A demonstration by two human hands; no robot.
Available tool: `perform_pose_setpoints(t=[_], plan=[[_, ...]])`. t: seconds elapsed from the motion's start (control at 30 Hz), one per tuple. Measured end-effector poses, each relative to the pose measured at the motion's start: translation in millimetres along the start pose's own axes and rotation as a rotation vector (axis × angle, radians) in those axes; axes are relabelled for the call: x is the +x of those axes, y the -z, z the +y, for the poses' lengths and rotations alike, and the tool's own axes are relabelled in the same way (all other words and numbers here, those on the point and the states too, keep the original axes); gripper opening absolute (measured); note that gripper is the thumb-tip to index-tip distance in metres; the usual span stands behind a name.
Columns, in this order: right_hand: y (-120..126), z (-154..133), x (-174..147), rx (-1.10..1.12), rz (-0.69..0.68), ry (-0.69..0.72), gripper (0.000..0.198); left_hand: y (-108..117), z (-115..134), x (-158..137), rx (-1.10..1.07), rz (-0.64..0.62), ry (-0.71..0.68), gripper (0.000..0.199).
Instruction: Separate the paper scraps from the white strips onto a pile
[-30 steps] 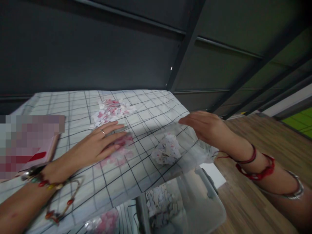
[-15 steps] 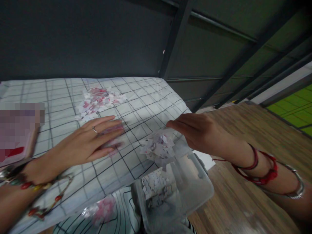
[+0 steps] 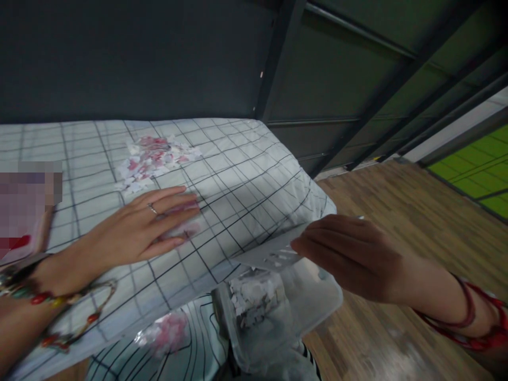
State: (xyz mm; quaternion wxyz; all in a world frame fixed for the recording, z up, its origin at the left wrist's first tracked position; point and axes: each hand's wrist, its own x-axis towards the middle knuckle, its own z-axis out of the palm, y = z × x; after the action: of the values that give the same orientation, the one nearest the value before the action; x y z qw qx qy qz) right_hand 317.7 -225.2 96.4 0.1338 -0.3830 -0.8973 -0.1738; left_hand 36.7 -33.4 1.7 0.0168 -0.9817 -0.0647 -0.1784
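My right hand (image 3: 345, 254) pinches a pale, thin sheet (image 3: 273, 256) by its right end, at the table's front edge. The sheet is tilted above a clear plastic box (image 3: 329, 301), and a few white scraps cling to it. White paper scraps (image 3: 254, 296) lie in the left part of the box. My left hand (image 3: 146, 222) rests flat on the checked tablecloth (image 3: 246, 180), fingers a little apart. Under its fingers shows something pinkish and filmy (image 3: 184, 230), mostly hidden.
A pile of white and pink paper scraps (image 3: 153, 159) lies farther back on the cloth. At the left is a partly blurred pink object (image 3: 24, 211). A clear bag with pink pieces (image 3: 164, 333) rests on my lap. Dark panels (image 3: 138, 58) stand behind the table.
My right hand has moved right and down, tilting the sheet. Most of the scraps on the sheet have slid off toward the box. The left hand stays in place.
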Motion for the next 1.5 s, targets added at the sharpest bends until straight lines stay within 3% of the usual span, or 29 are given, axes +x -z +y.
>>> perform_pose_setpoints(t=[0.23,0.37,0.57,0.67,0.9,1.07,1.33,1.5], plan=[[15.8,-11.5,-0.6,0.005,-0.052,-0.009,0.051,1.2,-0.2,-0.4,-0.042,-0.015,0.064,0.049],[18.9,-7.2,-5.8,-0.004,-0.030,-0.033,0.043,1.1,1.1,-0.1,-0.054,-0.030,0.096,0.045],[2.1,6.8,-16.1,-0.070,-0.004,-0.064,0.022,6.6,1.8,-0.8,-0.019,-0.009,0.082,0.045],[-0.6,7.1,-15.7,-0.068,-0.010,-0.059,0.024,14.2,-0.8,-2.0,0.030,0.005,0.091,0.040],[11.1,0.8,-9.1,-0.057,-0.030,-0.052,0.032,21.6,-13.2,-9.8,0.084,0.017,0.270,0.034],[9.7,1.3,1.5,-0.036,-0.023,-0.048,0.029,19.3,-15.0,-9.2,0.049,0.026,0.279,0.033],[-31.4,34.1,54.0,-0.105,0.099,0.009,0.030,30.5,-17.9,-13.7,0.108,-0.022,0.446,0.035],[-65.1,50.8,97.2,-0.039,0.051,-0.113,0.035,34.0,-26.5,-24.8,0.183,0.012,0.569,0.040]])
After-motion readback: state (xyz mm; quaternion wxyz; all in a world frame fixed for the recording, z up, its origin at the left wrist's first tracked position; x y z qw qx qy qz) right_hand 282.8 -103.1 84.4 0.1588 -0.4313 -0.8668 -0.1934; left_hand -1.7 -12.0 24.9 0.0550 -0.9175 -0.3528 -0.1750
